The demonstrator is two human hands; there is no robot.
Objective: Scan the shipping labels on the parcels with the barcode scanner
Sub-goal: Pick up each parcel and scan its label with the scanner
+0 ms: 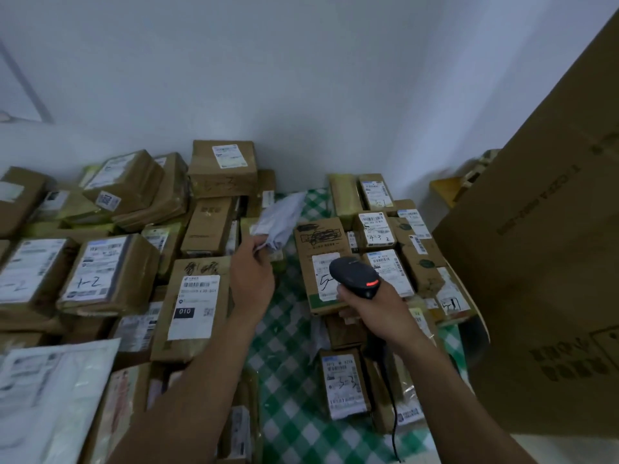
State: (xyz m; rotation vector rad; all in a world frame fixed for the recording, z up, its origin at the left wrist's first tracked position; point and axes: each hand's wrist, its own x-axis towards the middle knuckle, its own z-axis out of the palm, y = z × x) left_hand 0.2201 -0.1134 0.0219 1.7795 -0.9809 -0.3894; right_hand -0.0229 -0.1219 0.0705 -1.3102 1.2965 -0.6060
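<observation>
Broadly, a big cardboard carton (542, 256) rises just outside the right hand (371, 303), and heaps of labelled parcels (110, 272) lie to either side of both hands on a green checked cloth (284, 356). Beyond the left hand (251, 279), a soft grey mailer (284, 216) is lifted off the heap. The left fingers (263, 244) are curled and pinch its near corner, and its long axis runs away from them, forward and toward the right hand's side. The right hand's fingers are wrapped closed round the grip of the barcode scanner (355, 276), whose head sits above a brown box (318, 242). The mailer lies forward of the scanner and toward the left hand, well apart from it. No label shows on the mailer's visible face, so the next scan likely needs the left hand to turn it toward the scanner.
</observation>
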